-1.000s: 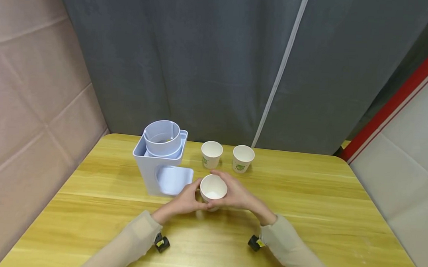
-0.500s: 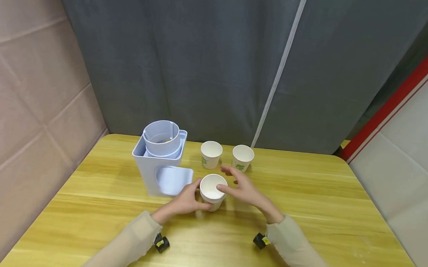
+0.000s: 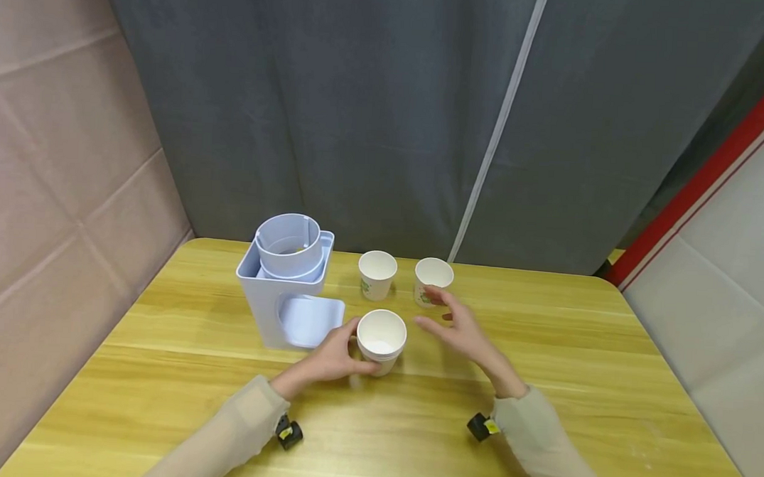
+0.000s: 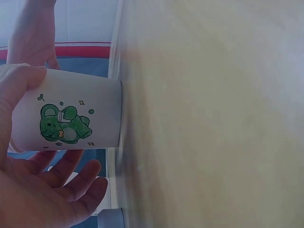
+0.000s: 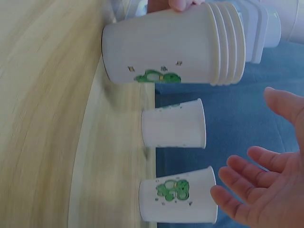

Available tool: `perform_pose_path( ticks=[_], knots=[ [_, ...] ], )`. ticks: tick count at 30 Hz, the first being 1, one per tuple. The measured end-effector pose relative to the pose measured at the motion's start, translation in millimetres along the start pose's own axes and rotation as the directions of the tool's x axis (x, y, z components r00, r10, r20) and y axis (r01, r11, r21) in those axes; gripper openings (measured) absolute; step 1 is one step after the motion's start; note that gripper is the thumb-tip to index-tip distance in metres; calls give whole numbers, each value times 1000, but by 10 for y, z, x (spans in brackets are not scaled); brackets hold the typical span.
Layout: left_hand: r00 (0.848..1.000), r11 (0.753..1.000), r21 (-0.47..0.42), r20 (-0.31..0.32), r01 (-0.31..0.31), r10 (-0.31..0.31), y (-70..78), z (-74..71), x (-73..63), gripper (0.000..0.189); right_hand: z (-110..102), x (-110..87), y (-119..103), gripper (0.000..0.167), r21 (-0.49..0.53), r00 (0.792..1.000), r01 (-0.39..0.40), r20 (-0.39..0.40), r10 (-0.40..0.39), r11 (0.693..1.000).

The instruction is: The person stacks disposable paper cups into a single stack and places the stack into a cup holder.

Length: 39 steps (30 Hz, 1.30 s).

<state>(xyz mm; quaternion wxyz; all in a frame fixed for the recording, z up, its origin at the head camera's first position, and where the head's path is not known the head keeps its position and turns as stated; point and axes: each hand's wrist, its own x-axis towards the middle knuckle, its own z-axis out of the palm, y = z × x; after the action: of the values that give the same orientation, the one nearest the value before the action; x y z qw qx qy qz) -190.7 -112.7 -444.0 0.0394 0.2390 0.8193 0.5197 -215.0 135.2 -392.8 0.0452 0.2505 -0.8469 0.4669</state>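
A stack of several nested white paper cups [image 3: 382,338] with a green cartoon animal print [image 4: 66,124] stands upright on the table. My left hand [image 3: 328,357] holds it from the left side, thumb near the rim. Several rims show at the stack's top [image 5: 228,42] in the right wrist view. My right hand [image 3: 464,332] is empty, fingers spread and apart, just in front of the back right paper cup [image 3: 433,273], partly covering it. Whether the fingertips touch that cup cannot be told. Another single paper cup [image 3: 377,275] stands upright to its left.
A pale blue plastic box [image 3: 260,311] with an open cylinder [image 3: 288,245] in its top and a flat tray [image 3: 312,322] at its front stands left of the cups. Behind the wooden table [image 3: 542,388] hangs a grey curtain [image 3: 361,124].
My right hand has let go of the cup stack and moved right and back toward the back right cup. The left hand stays on the stack.
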Motion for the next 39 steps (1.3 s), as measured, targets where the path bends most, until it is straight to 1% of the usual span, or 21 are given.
perform_pose_path(
  ticks=[7,11,17,21,31,39],
  knots=[
    [1000,1000,1,3,7,-7,-4,2,3,71,-108,-29,95,56,14,997,-49,-59,49,999],
    [1000,1000,2,2,2,-2,-12,5,6,71,-176,-45,162,55,1,993,-69,-93,69,998],
    [1000,1000,-2,0,3,-3,0,-3,8,70,-249,-56,222,56,-29,989,-93,-122,89,995],
    [1000,1000,-1,1,7,-7,-3,-2,7,70,-271,-58,264,57,-46,982,-128,-143,120,991],
    [1000,1000,-4,8,1,-1,-11,3,1,71,-279,-45,346,61,-40,969,-199,-159,190,979],
    [1000,1000,2,4,1,-1,-10,-3,4,70,-287,7,363,68,-34,961,-235,-159,227,971]
  ],
)
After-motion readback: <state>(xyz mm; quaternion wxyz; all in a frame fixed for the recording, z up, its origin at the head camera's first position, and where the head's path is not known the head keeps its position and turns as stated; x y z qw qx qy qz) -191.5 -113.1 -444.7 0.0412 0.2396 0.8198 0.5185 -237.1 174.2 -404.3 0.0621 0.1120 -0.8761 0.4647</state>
